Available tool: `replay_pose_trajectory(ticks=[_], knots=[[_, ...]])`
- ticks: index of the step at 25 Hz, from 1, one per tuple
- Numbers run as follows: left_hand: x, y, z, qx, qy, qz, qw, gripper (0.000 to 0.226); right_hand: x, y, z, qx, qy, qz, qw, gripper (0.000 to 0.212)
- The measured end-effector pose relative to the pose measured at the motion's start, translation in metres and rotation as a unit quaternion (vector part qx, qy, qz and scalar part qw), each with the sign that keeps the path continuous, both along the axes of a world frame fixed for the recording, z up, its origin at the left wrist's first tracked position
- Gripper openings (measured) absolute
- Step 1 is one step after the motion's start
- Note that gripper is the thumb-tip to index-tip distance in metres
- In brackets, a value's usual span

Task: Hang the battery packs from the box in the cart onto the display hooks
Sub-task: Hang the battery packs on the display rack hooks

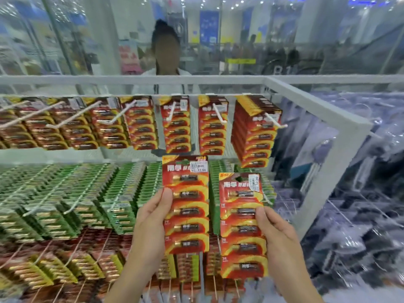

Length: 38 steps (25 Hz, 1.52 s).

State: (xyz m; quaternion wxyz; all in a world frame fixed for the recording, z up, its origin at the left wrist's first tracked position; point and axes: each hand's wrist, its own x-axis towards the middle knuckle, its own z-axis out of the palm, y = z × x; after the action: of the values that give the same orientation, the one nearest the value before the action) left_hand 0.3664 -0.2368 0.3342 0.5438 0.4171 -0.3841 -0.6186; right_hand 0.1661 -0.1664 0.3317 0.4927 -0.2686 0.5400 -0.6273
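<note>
Red card fills both hands: the left hand [150, 221] pinches the left pack [185, 206] by its left edge, thumb on the front and fingers behind, and the right hand [279, 239] grips the right pack [242, 232] the same way by its right edge. Both packs stand upright, side by side with a narrow gap, the left one higher. Neither is on a hook yet. The task looks well along, since the hooks [219, 112] of the top row already carry thick stacks of matching hung packs [140, 125]. The two hooks right of centre show the most bare wire, so they seem the likely targets. The box and cart are out of view, so I cannot tell how many packs remain. The left pack's top edge sits just beneath the hung packs above it, so it must come nearer before it rises, to clear their lower edges and meet a hook tip. Hook tips jut toward the viewer all along the row. Behind both packs hang green packs [87, 193], and one lower hook tip [268, 199] pokes out just beside the right pack's right edge, a likely snag. The white frame [341, 149] closes the right side, leaving the open room near and to the centre.
</note>
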Motion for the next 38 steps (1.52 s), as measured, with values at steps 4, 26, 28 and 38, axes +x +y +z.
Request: replay_pose_trajectory(ticks=[4,26,28,38], knots=[[0.003,-0.030,0.041,-0.066,-0.011,0.008,0.998,0.033,0.005,-0.003,0.003,0.005,-0.025,-0.009,1.000,0.022],[0.008,-0.050,0.064,-0.040,-0.043,0.036,0.998,0.028,0.008,0.013,0.017,0.049,-0.039,-0.009,0.998,0.019],[0.004,-0.062,0.065,-0.038,-0.053,0.031,0.997,0.029,0.008,0.011,0.019,0.040,-0.035,-0.009,0.999,0.019],[-0.021,-0.170,0.056,-0.050,-0.128,0.064,0.988,0.036,0.016,-0.037,0.075,-0.111,0.117,0.016,0.987,0.029]])
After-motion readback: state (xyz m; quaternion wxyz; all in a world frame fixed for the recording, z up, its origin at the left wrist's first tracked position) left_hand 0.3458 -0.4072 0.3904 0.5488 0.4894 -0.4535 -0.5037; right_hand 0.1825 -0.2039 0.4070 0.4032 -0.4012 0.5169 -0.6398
